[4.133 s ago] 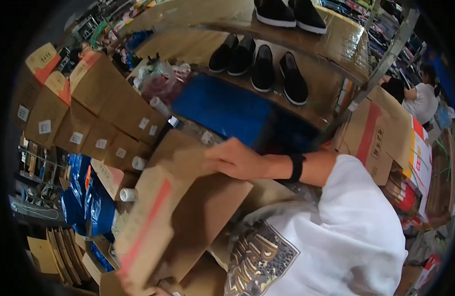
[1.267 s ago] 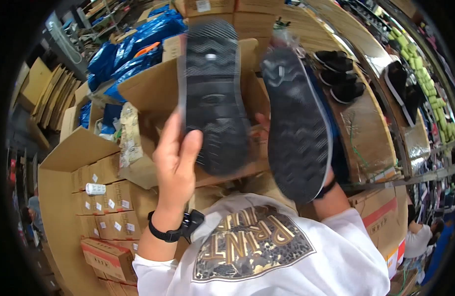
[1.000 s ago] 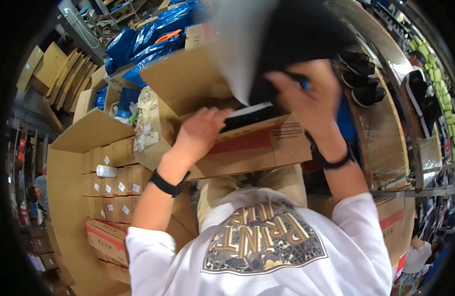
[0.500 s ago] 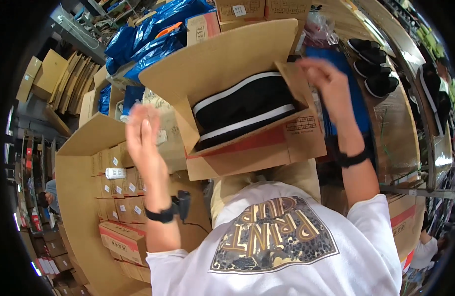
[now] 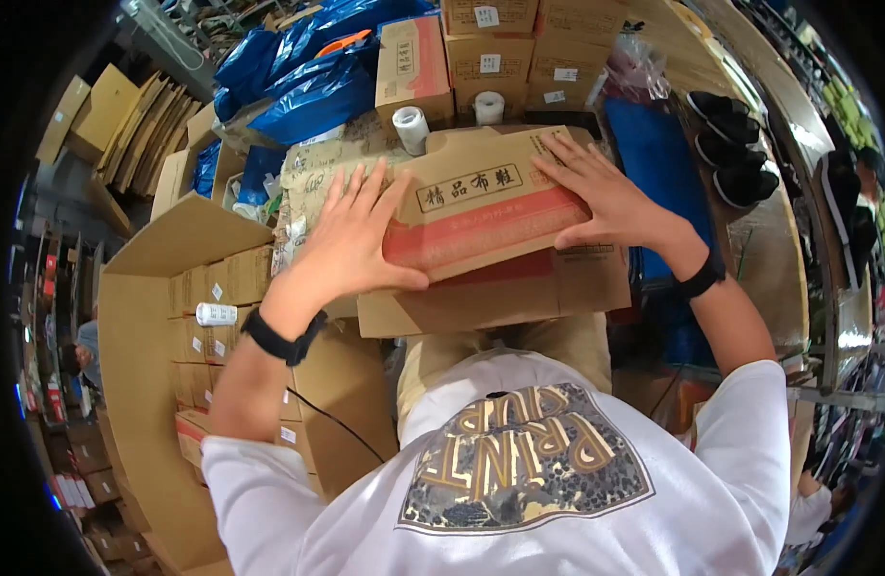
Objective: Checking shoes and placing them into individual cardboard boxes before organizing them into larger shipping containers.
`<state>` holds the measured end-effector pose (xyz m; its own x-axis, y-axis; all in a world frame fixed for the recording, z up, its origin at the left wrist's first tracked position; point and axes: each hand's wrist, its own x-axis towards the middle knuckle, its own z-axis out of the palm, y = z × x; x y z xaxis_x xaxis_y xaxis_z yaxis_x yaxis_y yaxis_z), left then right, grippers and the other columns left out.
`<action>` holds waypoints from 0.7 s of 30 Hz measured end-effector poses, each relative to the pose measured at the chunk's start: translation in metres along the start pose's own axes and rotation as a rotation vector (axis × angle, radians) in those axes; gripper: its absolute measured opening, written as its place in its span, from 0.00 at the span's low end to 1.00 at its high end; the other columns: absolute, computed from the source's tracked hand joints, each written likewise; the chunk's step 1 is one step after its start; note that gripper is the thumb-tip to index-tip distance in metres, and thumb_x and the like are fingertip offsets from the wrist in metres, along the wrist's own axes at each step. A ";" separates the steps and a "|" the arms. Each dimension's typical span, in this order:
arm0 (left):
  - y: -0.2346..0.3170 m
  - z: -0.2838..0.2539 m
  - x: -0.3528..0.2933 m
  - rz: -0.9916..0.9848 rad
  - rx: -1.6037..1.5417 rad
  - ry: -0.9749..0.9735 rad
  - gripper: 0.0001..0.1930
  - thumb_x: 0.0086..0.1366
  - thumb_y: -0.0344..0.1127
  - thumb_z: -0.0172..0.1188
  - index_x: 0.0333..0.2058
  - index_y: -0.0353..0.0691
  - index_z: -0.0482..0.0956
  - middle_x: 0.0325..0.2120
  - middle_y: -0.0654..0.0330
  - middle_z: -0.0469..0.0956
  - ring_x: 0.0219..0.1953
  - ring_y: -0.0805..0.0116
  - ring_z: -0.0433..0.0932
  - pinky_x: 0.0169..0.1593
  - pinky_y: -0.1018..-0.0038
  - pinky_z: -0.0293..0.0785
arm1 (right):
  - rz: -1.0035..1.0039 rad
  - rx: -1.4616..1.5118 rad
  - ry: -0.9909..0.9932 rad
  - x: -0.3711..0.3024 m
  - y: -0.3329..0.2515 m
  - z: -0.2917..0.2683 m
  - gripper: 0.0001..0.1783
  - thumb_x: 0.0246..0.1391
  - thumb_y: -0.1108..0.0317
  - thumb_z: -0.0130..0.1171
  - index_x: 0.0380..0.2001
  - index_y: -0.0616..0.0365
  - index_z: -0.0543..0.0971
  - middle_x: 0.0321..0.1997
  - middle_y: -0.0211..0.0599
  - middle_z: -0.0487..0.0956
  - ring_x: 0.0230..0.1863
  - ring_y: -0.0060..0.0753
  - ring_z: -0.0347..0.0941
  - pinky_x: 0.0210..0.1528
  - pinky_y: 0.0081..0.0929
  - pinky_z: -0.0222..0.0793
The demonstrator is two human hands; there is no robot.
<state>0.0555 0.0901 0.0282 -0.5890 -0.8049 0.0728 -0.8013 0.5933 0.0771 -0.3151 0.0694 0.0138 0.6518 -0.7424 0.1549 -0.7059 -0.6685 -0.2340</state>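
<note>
In front of me is a brown cardboard shoebox [image 5: 490, 197] with a red band, its lid folded down over the top. My left hand [image 5: 351, 235] rests along the lid's left end, fingers spread. On the far right corner of the lid lies my right hand [image 5: 606, 192], also with its fingers stretched out. The lid sits slightly tilted, and a lower front panel [image 5: 490, 302] of the box shows beneath it. The black shoes with white edging inside the box are hidden by the lid.
Two white label rolls [image 5: 411, 130] stand behind the box, near stacked shoeboxes [image 5: 490, 62]. At left, a large open carton [image 5: 140, 355] holds several shoeboxes. Black shoes [image 5: 740, 163] lie on the right-hand bench, beside a blue sheet [image 5: 644, 144]. Blue plastic bags [image 5: 317, 91] fill the far left.
The shoebox lid, upright before, has come down and covers the black shoes. Both hands have moved from the air beside the box onto the lid.
</note>
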 end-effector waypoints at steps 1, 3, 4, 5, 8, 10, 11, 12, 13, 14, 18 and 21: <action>0.001 -0.001 0.007 -0.002 -0.007 0.005 0.57 0.45 0.66 0.70 0.71 0.52 0.56 0.70 0.36 0.50 0.69 0.35 0.56 0.73 0.51 0.45 | -0.002 -0.054 0.025 -0.002 -0.002 0.005 0.48 0.50 0.44 0.68 0.70 0.50 0.62 0.76 0.49 0.55 0.76 0.53 0.50 0.75 0.48 0.50; 0.007 -0.008 0.015 -0.022 0.096 -0.129 0.54 0.47 0.66 0.69 0.70 0.52 0.59 0.69 0.35 0.53 0.69 0.34 0.55 0.74 0.54 0.44 | -0.031 -0.044 0.098 -0.006 -0.006 0.012 0.44 0.49 0.49 0.69 0.67 0.51 0.66 0.74 0.47 0.59 0.74 0.52 0.55 0.73 0.45 0.55; 0.006 -0.026 0.017 -0.032 -0.031 -0.187 0.50 0.52 0.63 0.67 0.70 0.51 0.60 0.68 0.35 0.55 0.69 0.35 0.56 0.74 0.55 0.46 | -0.008 0.025 0.102 -0.009 -0.006 0.007 0.42 0.49 0.52 0.68 0.66 0.51 0.67 0.74 0.44 0.61 0.73 0.50 0.57 0.72 0.44 0.57; 0.006 -0.032 0.016 -0.037 -0.029 -0.178 0.50 0.52 0.63 0.67 0.70 0.51 0.60 0.68 0.35 0.55 0.69 0.35 0.56 0.74 0.55 0.46 | 0.014 0.096 0.105 -0.010 -0.003 0.002 0.40 0.50 0.55 0.68 0.65 0.51 0.68 0.73 0.42 0.63 0.72 0.48 0.59 0.71 0.42 0.58; 0.006 -0.025 -0.004 0.098 0.014 -0.086 0.39 0.61 0.52 0.62 0.69 0.47 0.62 0.69 0.45 0.57 0.71 0.45 0.56 0.73 0.52 0.48 | -0.026 0.068 0.176 -0.023 0.010 0.000 0.41 0.50 0.55 0.67 0.66 0.51 0.67 0.73 0.37 0.63 0.72 0.45 0.59 0.73 0.41 0.56; 0.006 0.007 -0.030 0.144 0.027 -0.057 0.38 0.63 0.54 0.60 0.68 0.46 0.62 0.69 0.45 0.57 0.71 0.46 0.55 0.74 0.51 0.46 | -0.086 -0.061 0.167 -0.035 0.000 0.012 0.41 0.50 0.54 0.67 0.67 0.52 0.66 0.73 0.38 0.63 0.72 0.45 0.59 0.73 0.40 0.55; 0.009 0.016 -0.040 0.188 0.034 -0.028 0.37 0.65 0.55 0.58 0.68 0.44 0.62 0.69 0.45 0.57 0.72 0.46 0.54 0.74 0.51 0.45 | -0.146 -0.190 0.150 -0.042 -0.005 0.017 0.42 0.50 0.54 0.67 0.67 0.52 0.66 0.73 0.38 0.63 0.72 0.45 0.60 0.73 0.38 0.54; 0.016 0.012 -0.045 0.126 -0.058 -0.079 0.36 0.69 0.53 0.55 0.69 0.40 0.59 0.71 0.45 0.53 0.74 0.49 0.50 0.75 0.55 0.42 | -0.144 -0.199 0.083 -0.047 -0.015 0.007 0.41 0.55 0.56 0.65 0.68 0.56 0.63 0.73 0.42 0.63 0.73 0.44 0.58 0.74 0.35 0.52; 0.010 0.024 -0.047 0.113 -0.055 -0.074 0.36 0.69 0.53 0.55 0.69 0.40 0.59 0.71 0.45 0.53 0.74 0.49 0.50 0.75 0.55 0.42 | -0.158 -0.199 0.083 -0.048 -0.011 0.009 0.41 0.55 0.56 0.65 0.68 0.56 0.63 0.73 0.42 0.63 0.73 0.44 0.58 0.74 0.35 0.52; -0.006 0.051 -0.043 -0.090 -0.331 0.070 0.38 0.70 0.55 0.54 0.70 0.38 0.57 0.72 0.46 0.50 0.74 0.51 0.48 0.75 0.58 0.40 | 0.065 0.179 0.313 -0.052 -0.003 0.012 0.40 0.57 0.59 0.64 0.69 0.56 0.62 0.74 0.39 0.62 0.73 0.40 0.57 0.74 0.42 0.50; -0.001 0.065 -0.052 -0.603 -1.175 0.039 0.40 0.71 0.57 0.52 0.70 0.33 0.53 0.71 0.51 0.52 0.73 0.59 0.50 0.74 0.66 0.43 | 0.632 1.348 0.168 -0.024 -0.026 0.013 0.36 0.63 0.63 0.59 0.70 0.62 0.60 0.72 0.38 0.64 0.71 0.32 0.59 0.72 0.29 0.51; 0.029 0.035 -0.121 -0.535 -1.674 0.400 0.34 0.72 0.52 0.53 0.67 0.35 0.60 0.66 0.55 0.64 0.69 0.65 0.60 0.70 0.66 0.56 | 0.318 1.183 0.321 -0.006 -0.069 0.015 0.38 0.63 0.62 0.59 0.71 0.62 0.58 0.71 0.38 0.65 0.70 0.31 0.60 0.71 0.29 0.51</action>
<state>0.0993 0.2040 -0.0133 -0.0681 -0.9922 -0.1040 0.2182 -0.1166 0.9689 -0.2660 0.1213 0.0141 0.2855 -0.9508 0.1207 -0.0322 -0.1354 -0.9903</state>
